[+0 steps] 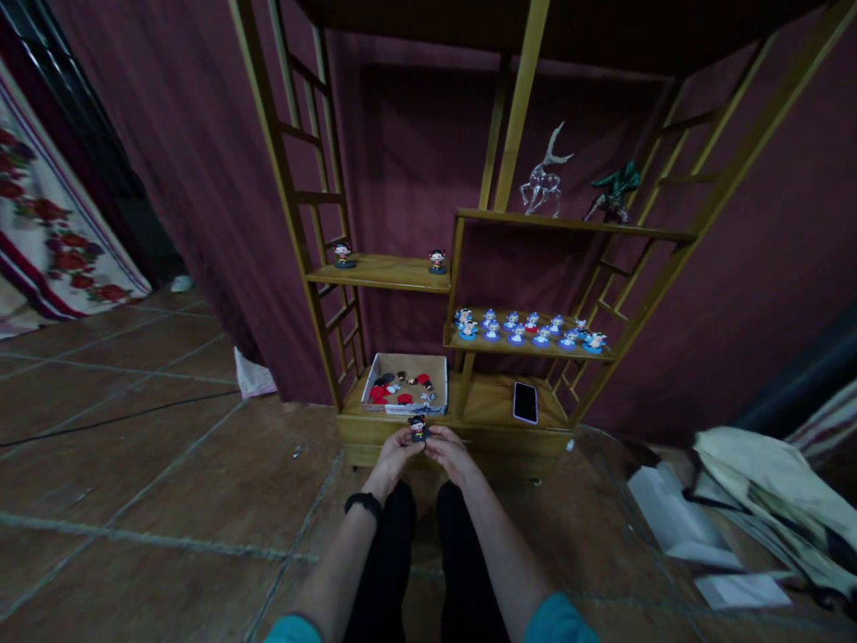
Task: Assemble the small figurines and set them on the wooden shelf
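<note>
Between both hands, just in front of the shelf unit, is a small figurine (419, 426) with dark hair buns, a red and yellow outfit and a dark round base. My left hand (395, 453) pinches it at the left side of the base. From the right, my right hand (450, 449) grips the same base with its fingertips. A cardboard box (438, 368) beyond them holds several red, black and skin-toned figurine parts. Two similar figurines, a left one (343, 255) and a right one (437, 262), stand on the upper left shelf (388, 271).
Several blue-and-white figurines (516, 334) stand in rows on the middle right shelf. Above are a clear deer statue (543, 179) and a dark green statue (614, 193). A phone (526, 403) lies on the lower board. A pale bag (769, 482) rests on the floor at right.
</note>
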A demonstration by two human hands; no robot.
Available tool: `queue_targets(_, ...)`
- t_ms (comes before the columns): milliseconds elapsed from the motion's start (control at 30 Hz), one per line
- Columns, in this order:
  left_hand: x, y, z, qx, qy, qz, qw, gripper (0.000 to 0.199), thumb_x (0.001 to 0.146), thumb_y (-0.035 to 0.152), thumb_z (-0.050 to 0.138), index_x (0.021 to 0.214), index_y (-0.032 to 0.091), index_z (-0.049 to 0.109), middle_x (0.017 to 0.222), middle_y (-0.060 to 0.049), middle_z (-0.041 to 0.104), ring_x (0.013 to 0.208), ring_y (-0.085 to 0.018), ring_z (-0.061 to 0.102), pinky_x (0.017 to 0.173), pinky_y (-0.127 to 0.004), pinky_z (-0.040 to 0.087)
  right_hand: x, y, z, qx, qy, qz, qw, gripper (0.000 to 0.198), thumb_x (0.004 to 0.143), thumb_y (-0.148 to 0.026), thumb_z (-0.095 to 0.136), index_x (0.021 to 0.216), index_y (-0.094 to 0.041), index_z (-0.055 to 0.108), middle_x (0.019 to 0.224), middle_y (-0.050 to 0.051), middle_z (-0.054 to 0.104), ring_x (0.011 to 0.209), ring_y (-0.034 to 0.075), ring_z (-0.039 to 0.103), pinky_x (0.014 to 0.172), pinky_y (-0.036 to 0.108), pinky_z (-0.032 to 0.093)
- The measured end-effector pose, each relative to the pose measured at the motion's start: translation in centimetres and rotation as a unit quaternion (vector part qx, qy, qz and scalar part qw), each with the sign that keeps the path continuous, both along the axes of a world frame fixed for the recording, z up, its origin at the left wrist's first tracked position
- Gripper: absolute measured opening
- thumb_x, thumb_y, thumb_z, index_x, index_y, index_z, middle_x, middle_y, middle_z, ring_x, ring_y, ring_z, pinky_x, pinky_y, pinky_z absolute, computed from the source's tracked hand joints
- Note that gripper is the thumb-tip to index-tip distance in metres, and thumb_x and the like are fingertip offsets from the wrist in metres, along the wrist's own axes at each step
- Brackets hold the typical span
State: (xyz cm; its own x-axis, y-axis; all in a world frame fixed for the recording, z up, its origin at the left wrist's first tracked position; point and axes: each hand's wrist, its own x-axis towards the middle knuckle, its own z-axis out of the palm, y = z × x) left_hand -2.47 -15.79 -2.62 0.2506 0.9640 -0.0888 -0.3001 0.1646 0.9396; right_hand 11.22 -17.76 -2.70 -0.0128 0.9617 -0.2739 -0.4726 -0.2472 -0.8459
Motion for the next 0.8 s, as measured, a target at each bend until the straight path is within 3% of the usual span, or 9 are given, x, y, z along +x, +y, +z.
queue_targets(167,0.4,0.3,-0.6,0.040,0.052,0.062,0.996,0.044,0.045,0.016,0.076,0.086,0.013,0.061,0.075,-0.002,0.065,0.066,-0.012,0.058,0.068,-0.026,0.045,0.0,0.0,-0.3,0.009,0.003,0.009,1.000,0.039,0.053,-0.025,0.074,0.090,-0.021,0.063,0.086,0.003,0.067,0.081,0.017,0.062,0.075,0.032,0.046)
queue_targets(400,0.6,0.6,-1.8,0.130,0.185,0.043,0.973,0.035,0.057,0.013,0.066,0.091,0.014,0.055,0.078,-0.001,0.063,0.068,-0.013,0.058,0.067,-0.026,0.046,-0.1,0.3,-1.0,0.006,-0.018,0.002,1.000,0.040,0.053,-0.020,0.071,0.092,-0.021,0.063,0.088,0.002,0.068,0.079,0.017,0.062,0.073,0.031,0.045)
queue_targets(500,0.7,0.1,-1.4,0.168,0.285,0.050,0.942,0.032,0.064,0.014,0.063,0.094,0.015,0.055,0.087,-0.004,0.064,0.078,-0.015,0.060,0.074,-0.029,0.046,-0.1,0.4,-1.1,0.002,-0.029,-0.015,0.999,0.037,0.053,-0.019,0.069,0.089,-0.022,0.063,0.084,0.001,0.068,0.076,0.015,0.061,0.069,0.028,0.045)
queue_targets(633,0.9,-0.8,-0.8,0.219,0.419,0.062,0.879,0.031,0.070,0.015,0.060,0.100,0.016,0.054,0.096,-0.007,0.060,0.091,-0.018,0.058,0.082,-0.031,0.044,-0.1,0.3,-1.2,0.012,-0.033,-0.024,0.999,0.032,0.054,-0.017,0.066,0.086,-0.022,0.063,0.083,0.000,0.068,0.076,0.015,0.061,0.066,0.026,0.044)
queue_targets(800,1.1,-1.9,-0.6,0.261,0.498,0.057,0.825,0.040,0.078,0.017,0.051,0.118,0.018,0.045,0.110,-0.010,0.052,0.096,-0.019,0.057,0.083,-0.029,0.043,-0.2,0.2,-1.3,0.029,-0.038,-0.029,0.998,0.029,0.053,-0.015,0.064,0.081,-0.021,0.063,0.081,-0.001,0.068,0.073,0.014,0.060,0.064,0.025,0.044)
